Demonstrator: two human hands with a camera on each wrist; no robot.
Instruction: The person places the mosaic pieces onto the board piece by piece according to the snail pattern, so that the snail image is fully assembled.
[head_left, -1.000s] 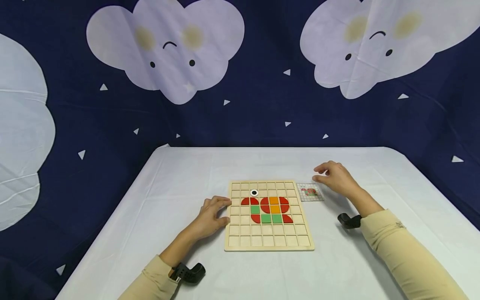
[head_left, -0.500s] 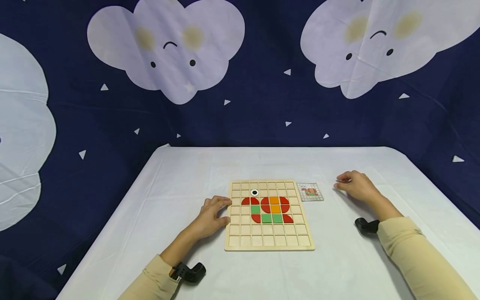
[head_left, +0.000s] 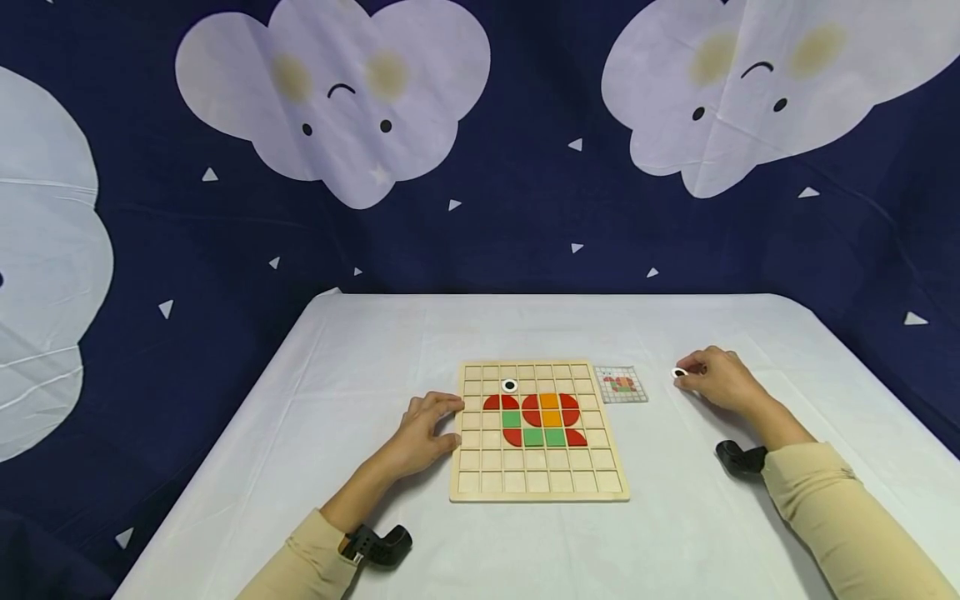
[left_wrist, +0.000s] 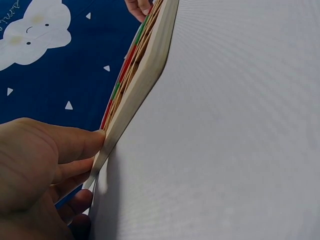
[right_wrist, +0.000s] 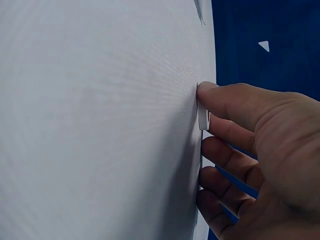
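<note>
On the table lies a square wooden grid board (head_left: 480,481) bearing red, green and orange tiles that form a patterned figure. A round white eye piece (head_left: 509,386) with a black centre sits in an upper square. The left hand (head_left: 416,435) rests at the board's left edge, thumb and forefinger touching the rim; the left wrist view shows the thumb on the wooden frame (left_wrist: 135,102). Off to the right, the right hand (head_left: 718,379) pinches a second eye piece (head_left: 678,373) between thumb and forefinger, close over the cloth; its white side (right_wrist: 203,119) shows in the right wrist view.
A small clear card (head_left: 621,384) printed with a grid and a coloured picture lies against the board's right edge. White cloth (head_left: 375,342) covers the table. A dark blue curtain with clouds (head_left: 525,250) hangs behind it.
The right hand has moved right and slightly nearer, from beside the card to the second eye piece, which now shows between its fingers. The left hand and board stay put.
</note>
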